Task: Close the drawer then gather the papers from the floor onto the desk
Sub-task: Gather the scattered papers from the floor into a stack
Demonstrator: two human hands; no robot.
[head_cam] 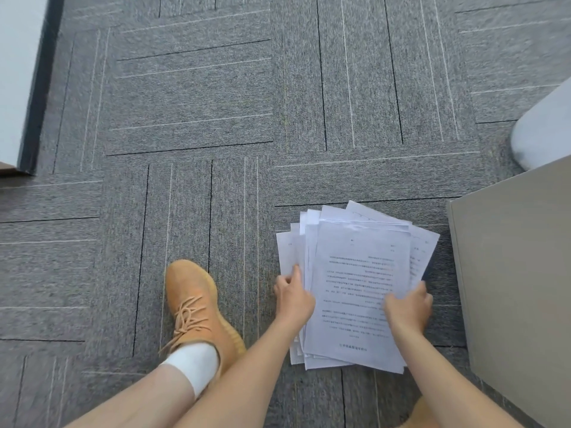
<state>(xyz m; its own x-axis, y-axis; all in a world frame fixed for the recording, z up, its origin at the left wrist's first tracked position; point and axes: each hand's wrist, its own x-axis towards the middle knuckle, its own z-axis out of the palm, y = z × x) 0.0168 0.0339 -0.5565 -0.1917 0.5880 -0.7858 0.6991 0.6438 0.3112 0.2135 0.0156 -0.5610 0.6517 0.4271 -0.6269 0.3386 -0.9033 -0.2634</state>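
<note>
Papers (pixel 358 285) lie in a loose fanned stack on carpet floor (pixel 191 118), beside grey cabinet (pixel 519 273). Left hand (pixel 293 299) & right hand (pixel 408 307) pinch stack's 2 side edges, prob. squaring sheets for 1 lift (desk not in view).

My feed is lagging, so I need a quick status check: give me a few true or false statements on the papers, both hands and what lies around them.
1. The papers lie in a loose, fanned pile on the carpet. True.
2. The left hand is at the pile's left edge. True.
3. The right hand is off the pile, resting on the grey cabinet. False: it is on the pile's right side, fingers on the sheets.
4. The papers are already on a desk. False: they are on the floor.
5. An orange shoe is left of the pile. True.
</note>
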